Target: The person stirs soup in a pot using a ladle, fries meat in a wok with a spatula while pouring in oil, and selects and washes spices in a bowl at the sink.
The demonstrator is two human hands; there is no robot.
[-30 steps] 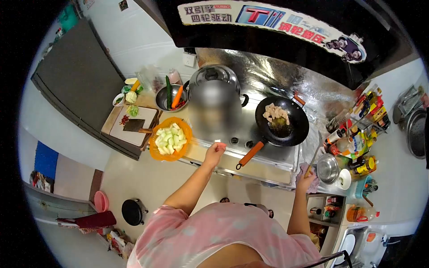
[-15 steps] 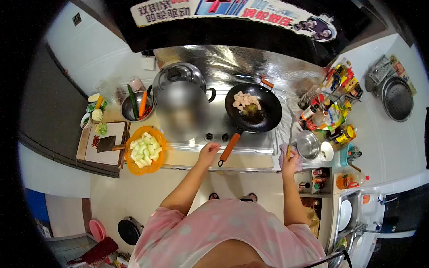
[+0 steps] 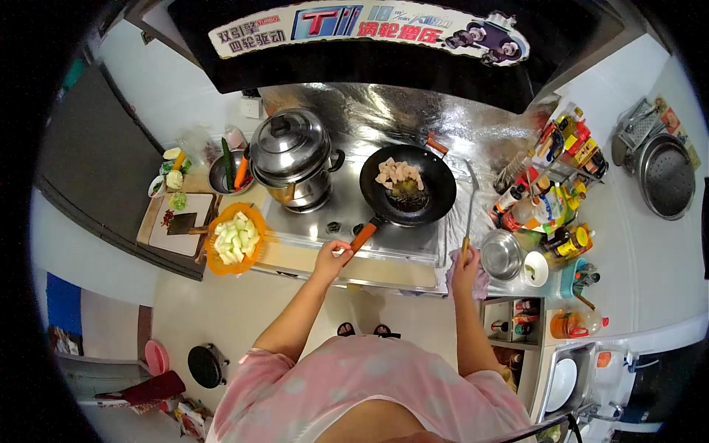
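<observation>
A black wok sits on the stove with pale meat pieces and some oil inside. My left hand is closed at the end of its orange-brown wooden handle, with the handle's tip hidden by my fingers. My right hand is wrapped around the wooden grip of a long-handled spatula, which points away from me along the foil-covered counter to the right of the wok. Beneath that hand lies a purple cloth.
A lidded steel steamer pot stands left of the wok. Farther left are an orange basket of cut pale-green vegetable pieces and a cutting board with a cleaver. A metal bowl, a white bowl and several sauce bottles stand right.
My left hand has closed on the end of the wok handle, which it was beside before. The spatula stays in my right hand. The whole view has shifted slightly.
</observation>
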